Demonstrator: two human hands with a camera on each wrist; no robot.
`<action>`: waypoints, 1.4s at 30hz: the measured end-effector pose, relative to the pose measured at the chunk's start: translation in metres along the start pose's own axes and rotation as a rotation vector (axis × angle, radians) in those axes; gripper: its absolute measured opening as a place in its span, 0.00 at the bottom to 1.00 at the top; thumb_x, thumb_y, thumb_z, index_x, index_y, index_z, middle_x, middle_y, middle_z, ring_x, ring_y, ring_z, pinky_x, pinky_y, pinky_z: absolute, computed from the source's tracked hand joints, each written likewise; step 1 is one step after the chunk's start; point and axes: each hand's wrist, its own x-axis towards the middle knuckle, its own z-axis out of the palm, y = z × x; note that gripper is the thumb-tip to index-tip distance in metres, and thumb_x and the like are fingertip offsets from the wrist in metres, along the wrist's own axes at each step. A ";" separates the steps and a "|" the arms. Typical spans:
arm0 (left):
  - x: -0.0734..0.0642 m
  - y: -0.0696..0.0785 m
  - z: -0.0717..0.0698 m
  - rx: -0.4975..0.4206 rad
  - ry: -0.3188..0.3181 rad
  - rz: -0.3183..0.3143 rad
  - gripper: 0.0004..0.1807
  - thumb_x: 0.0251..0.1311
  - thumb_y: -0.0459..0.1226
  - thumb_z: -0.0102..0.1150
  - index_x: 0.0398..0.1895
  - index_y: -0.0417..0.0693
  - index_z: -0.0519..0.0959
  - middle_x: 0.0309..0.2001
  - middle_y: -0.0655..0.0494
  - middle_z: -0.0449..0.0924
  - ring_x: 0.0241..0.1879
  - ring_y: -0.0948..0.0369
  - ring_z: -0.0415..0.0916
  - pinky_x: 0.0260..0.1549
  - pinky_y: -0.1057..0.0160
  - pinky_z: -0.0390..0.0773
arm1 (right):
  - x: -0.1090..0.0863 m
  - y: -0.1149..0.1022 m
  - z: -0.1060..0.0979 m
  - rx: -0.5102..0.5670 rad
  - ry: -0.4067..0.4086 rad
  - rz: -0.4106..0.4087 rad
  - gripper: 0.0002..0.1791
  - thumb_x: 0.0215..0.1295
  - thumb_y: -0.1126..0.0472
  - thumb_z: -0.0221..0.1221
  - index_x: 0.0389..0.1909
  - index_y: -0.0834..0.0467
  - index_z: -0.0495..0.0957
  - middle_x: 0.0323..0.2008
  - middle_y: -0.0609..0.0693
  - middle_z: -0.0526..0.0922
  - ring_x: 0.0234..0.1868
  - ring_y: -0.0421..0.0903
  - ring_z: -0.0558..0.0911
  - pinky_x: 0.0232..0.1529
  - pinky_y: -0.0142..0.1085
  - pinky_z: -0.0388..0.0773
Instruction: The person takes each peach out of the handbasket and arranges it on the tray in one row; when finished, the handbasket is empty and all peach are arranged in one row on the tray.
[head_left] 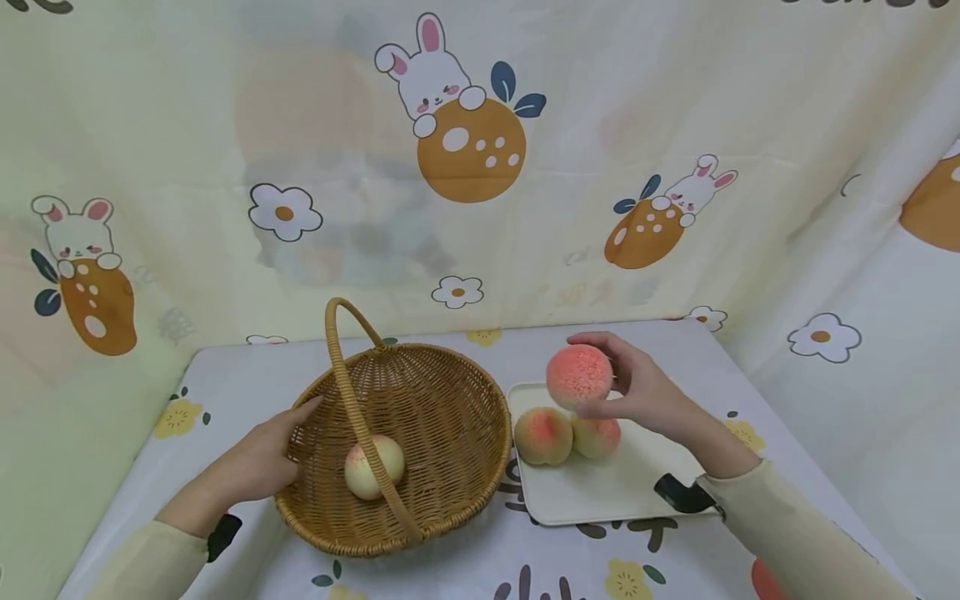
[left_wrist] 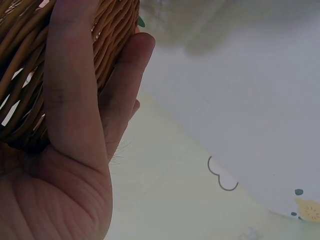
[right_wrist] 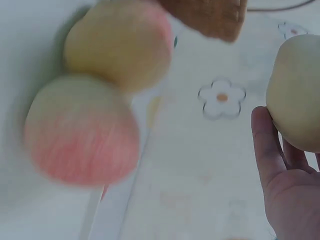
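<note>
My right hand [head_left: 637, 392] holds a pink peach [head_left: 579, 377] between thumb and fingers, above the near-left part of the cream tray [head_left: 637, 492]. In the right wrist view, the held peach's pale side [right_wrist: 297, 95] shows at the right edge. Two more peaches, one greenish-red [head_left: 543, 436] and one partly covered [head_left: 598, 437], lie side by side on the tray. On the left, my left hand [head_left: 258, 454] grips the side of the wicker basket [head_left: 450, 433] at its rim. Inside the basket, behind its handle, sits a pale peach [head_left: 367, 475].
The basket's tall arched handle [head_left: 345, 375] rises over its opening. Tray and basket stand beside each other on a flower-print tablecloth [head_left: 258, 375]. A rabbit-print curtain [head_left: 322, 275] hangs behind the table. Part of a red shape [head_left: 767, 581] shows beneath the right sleeve.
</note>
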 end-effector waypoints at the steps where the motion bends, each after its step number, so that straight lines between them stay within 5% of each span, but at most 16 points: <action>1: 0.000 0.000 0.000 0.001 0.001 0.002 0.52 0.43 0.19 0.59 0.78 0.32 0.53 0.71 0.22 0.56 0.67 0.29 0.60 0.41 0.51 0.77 | -0.003 0.002 -0.006 -0.025 0.013 -0.012 0.42 0.53 0.69 0.73 0.70 0.57 0.66 0.59 0.53 0.77 0.57 0.49 0.79 0.56 0.36 0.76; 13: 0.001 0.000 -0.001 -0.011 -0.007 -0.015 0.52 0.44 0.18 0.58 0.78 0.34 0.52 0.72 0.22 0.54 0.68 0.29 0.59 0.40 0.53 0.77 | -0.027 0.009 -0.055 -0.213 0.119 -0.013 0.44 0.50 0.72 0.74 0.68 0.61 0.64 0.60 0.52 0.75 0.56 0.40 0.77 0.51 0.30 0.77; 20: 0.000 -0.001 -0.001 -0.012 -0.010 -0.024 0.53 0.43 0.19 0.59 0.79 0.34 0.52 0.72 0.23 0.54 0.69 0.30 0.57 0.41 0.52 0.76 | -0.038 0.043 -0.064 -0.309 0.037 0.115 0.42 0.49 0.64 0.77 0.66 0.58 0.68 0.59 0.52 0.76 0.55 0.39 0.76 0.51 0.39 0.77; 29: 0.000 0.001 -0.001 0.009 -0.006 -0.017 0.52 0.44 0.20 0.61 0.78 0.34 0.53 0.72 0.23 0.55 0.69 0.29 0.56 0.47 0.47 0.76 | -0.052 0.087 -0.066 -0.336 -0.063 0.225 0.40 0.46 0.64 0.76 0.63 0.57 0.71 0.55 0.52 0.78 0.55 0.54 0.75 0.51 0.52 0.75; 42: 0.000 0.004 0.000 0.018 -0.003 -0.015 0.53 0.43 0.20 0.61 0.78 0.33 0.53 0.71 0.22 0.56 0.68 0.28 0.57 0.52 0.39 0.75 | -0.057 0.099 -0.056 -0.320 -0.151 0.326 0.41 0.46 0.63 0.76 0.65 0.55 0.71 0.60 0.54 0.73 0.56 0.56 0.73 0.54 0.53 0.75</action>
